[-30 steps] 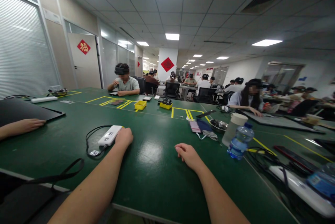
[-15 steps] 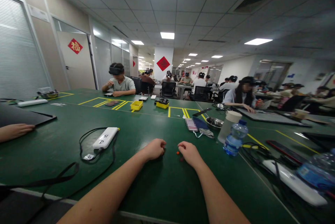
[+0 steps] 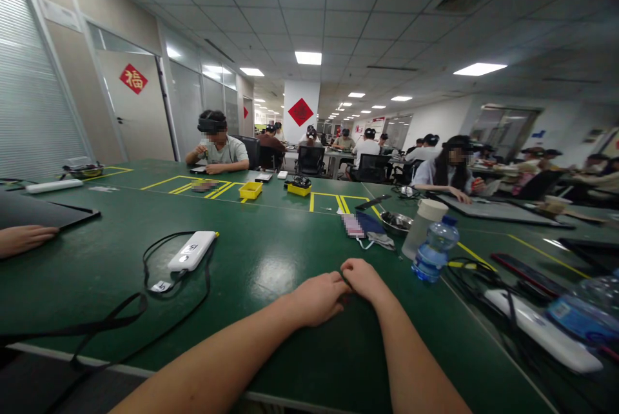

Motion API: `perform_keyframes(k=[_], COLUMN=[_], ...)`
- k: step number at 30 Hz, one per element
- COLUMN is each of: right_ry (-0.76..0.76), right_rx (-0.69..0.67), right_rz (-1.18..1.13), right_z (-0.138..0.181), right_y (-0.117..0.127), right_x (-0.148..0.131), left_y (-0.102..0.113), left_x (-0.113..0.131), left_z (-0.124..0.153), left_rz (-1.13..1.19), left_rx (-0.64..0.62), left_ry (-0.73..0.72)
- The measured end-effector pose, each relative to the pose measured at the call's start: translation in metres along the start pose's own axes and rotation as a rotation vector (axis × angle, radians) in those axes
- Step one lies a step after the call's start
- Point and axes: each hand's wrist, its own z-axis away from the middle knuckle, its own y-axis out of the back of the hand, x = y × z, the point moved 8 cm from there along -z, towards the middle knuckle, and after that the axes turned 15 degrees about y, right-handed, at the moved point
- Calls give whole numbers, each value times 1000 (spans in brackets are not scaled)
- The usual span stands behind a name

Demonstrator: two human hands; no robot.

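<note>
Over the green table (image 3: 271, 240) my two hands meet, their fingertips touching or nearly so. My left hand (image 3: 320, 298) is turned palm down with its fingers bent toward the right one. Curled beside it, my right hand (image 3: 362, 278) has its fingertips tucked down against the left fingers. Both hands look closed. Anything between or beneath the fingers is hidden, including the spot where a tiny orange piece showed before.
Left of my hands lies a white power bank (image 3: 193, 251) with a black cable. To the right stand a water bottle (image 3: 435, 249), a pale cup (image 3: 423, 228) and a metal bowl (image 3: 396, 222). A co-worker's hand (image 3: 26, 240) rests at the far left.
My left hand has moved right, from apart to against my right hand. The right hand has shifted slightly right. The tiny orange piece is now out of sight.
</note>
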Motion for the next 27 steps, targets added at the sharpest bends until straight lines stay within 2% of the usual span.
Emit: perform_keyframes(k=[2, 4, 8, 13, 16, 18, 20, 27], right_ry=[74, 142, 261, 267, 187, 127, 129, 110], right_rx=[-4, -68, -127, -77, -45, -39, 17, 84], right_rz=[-27, -83, -37, 37, -177, -423, -578, -726], right_z=[-2, -2, 0, -3, -3, -1, 0, 0], right_y=[-1, -7, -16, -17, -18, -22, -19, -21], right_x=[-9, -19, -34, -32, -30, -34, -42, -44], left_y=[0, 3, 20, 28, 19, 12, 7, 5], left_x=[5, -2, -35, -84, -98, -99, -98, -107], left_z=[3, 5, 6, 3, -2, -5, -7, -6], left_rz=[-6, -12, 63, 319, 555, 715, 843, 1166], left_rx=[-28, -54, 3, 102, 86, 51, 24, 29], left_ry=[-51, -21, 99, 294, 351, 358, 372, 424])
